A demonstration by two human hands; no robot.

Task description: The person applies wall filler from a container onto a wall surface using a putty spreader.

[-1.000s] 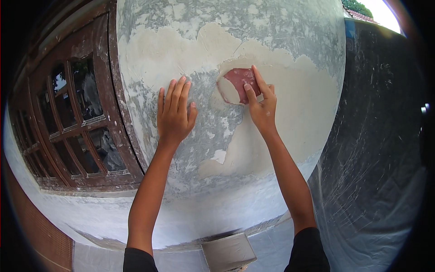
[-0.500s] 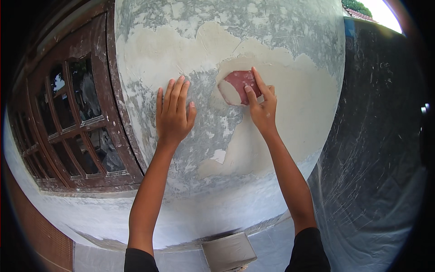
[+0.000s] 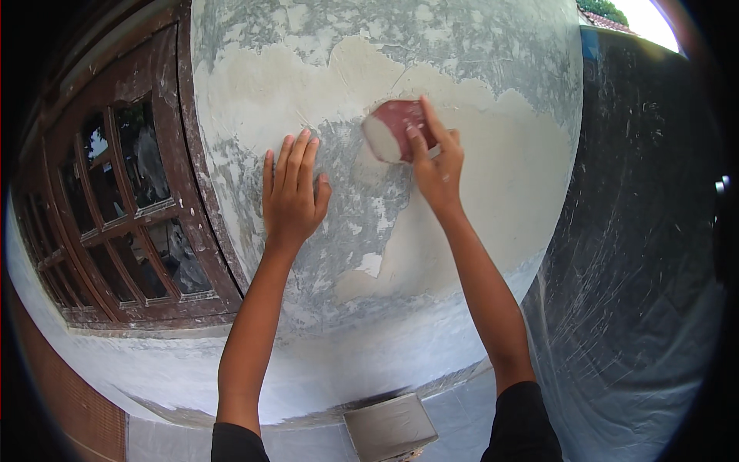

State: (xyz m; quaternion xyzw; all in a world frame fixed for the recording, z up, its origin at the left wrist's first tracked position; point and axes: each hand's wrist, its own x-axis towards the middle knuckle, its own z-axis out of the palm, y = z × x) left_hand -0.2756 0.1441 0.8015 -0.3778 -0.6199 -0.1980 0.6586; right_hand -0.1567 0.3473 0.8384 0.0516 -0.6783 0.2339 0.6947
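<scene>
My right hand grips a red sheet, apparently sandpaper, with a pale, dusty patch on its left part, held against the wall. Around it the wall is patched with beige filler over mottled grey and white plaster. My left hand lies open on the wall to the left, its fingers slightly spread and pointing up, holding nothing.
A brown wooden window with dark panes is at the left. A dark sheet covered by clear plastic hangs at the right. Below, a smeared square board lies on a grey covered surface. Foliage and roof tiles show top right.
My right hand has moved up and slightly left with the red sheet, which is slightly blurred now. My left hand stays on the wall, shifted only a little in view.
</scene>
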